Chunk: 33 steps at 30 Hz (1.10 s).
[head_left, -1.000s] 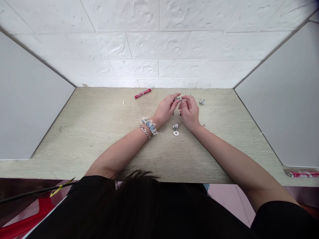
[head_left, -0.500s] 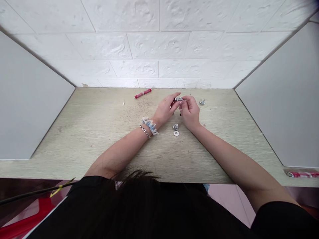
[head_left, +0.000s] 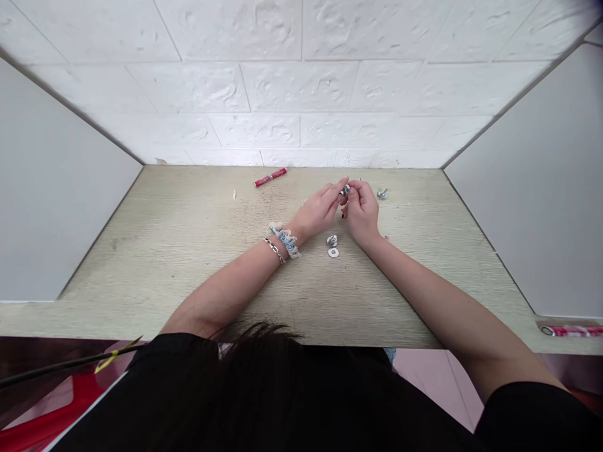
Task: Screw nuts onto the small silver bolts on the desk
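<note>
My left hand (head_left: 319, 210) and my right hand (head_left: 362, 210) meet above the table, fingertips together. Between them is a small silver-and-dark metal part (head_left: 345, 189), mostly covered by the fingers. The left thumb and fingers close on it from the left, while my right thumb and bent fingers pinch its other side. Below the hands, a small metal fitting with a short post (head_left: 332, 240) lies on the table. A flat round washer (head_left: 333, 252) sits just in front of that fitting. Another small metal fitting (head_left: 382, 194) lies to the right of my right hand.
A red printed tube (head_left: 270, 177) lies near the white brick wall (head_left: 301, 88). A tiny white scrap (head_left: 234, 194) is left of it. Grey panels (head_left: 56, 182) flank the pale wooden table (head_left: 155, 251). Another red tube (head_left: 572, 330) rests at the right front edge.
My left hand has shifted slightly right, and its fingers have closed in over the metal part. The part shows at a different angle. My right hand has hardly moved.
</note>
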### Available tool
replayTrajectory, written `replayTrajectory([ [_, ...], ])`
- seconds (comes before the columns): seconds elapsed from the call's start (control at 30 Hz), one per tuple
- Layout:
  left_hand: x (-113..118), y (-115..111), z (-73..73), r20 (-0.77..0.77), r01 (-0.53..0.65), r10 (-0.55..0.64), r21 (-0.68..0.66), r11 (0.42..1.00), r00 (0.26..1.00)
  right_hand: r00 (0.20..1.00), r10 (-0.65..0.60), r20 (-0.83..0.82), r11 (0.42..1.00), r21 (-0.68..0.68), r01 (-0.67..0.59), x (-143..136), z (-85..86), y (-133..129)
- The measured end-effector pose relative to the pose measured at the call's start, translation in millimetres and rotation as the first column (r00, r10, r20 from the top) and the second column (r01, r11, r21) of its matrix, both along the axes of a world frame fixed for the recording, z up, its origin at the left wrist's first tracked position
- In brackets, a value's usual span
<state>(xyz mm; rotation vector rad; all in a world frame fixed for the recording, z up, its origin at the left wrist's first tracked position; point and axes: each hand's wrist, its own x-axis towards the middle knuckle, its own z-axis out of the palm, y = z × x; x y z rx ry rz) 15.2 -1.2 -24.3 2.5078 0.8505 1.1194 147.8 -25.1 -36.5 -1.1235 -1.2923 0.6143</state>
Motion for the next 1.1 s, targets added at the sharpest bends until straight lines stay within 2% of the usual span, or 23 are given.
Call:
replayTrajectory([
  [0.27,2.9,-2.7,2.8,-0.047,0.004,-0.004,-0.003,1.0,0.999,0.993,0.037,-0.109,0.996,-0.081,-0.046,-1.5,5.4,-0.4],
  [0.53,2.3,-1.7,3.3,-0.052,0.015,-0.018,-0.07,0.997,0.998,0.978,0.133,-0.159,0.989,-0.046,-0.142,-0.7,5.8,-0.4],
  [0.63,2.1,-1.9,3.6,-0.045,-0.019,0.016,-0.062,0.998,0.999,0.977,0.145,-0.153,0.988,-0.029,-0.151,-2.0,7.9,-2.8],
  [0.8,1.6,-3.1,5.9,-0.037,-0.125,0.126,0.029,0.992,0.991,0.973,0.159,-0.166,0.987,-0.009,-0.163,-4.1,10.4,-6.1],
  [1.1,0.5,2.2,2.2,-0.014,-0.168,0.169,0.039,0.985,0.986,0.974,0.114,-0.193,0.989,-0.069,-0.129,-6.3,8.2,-3.8],
])
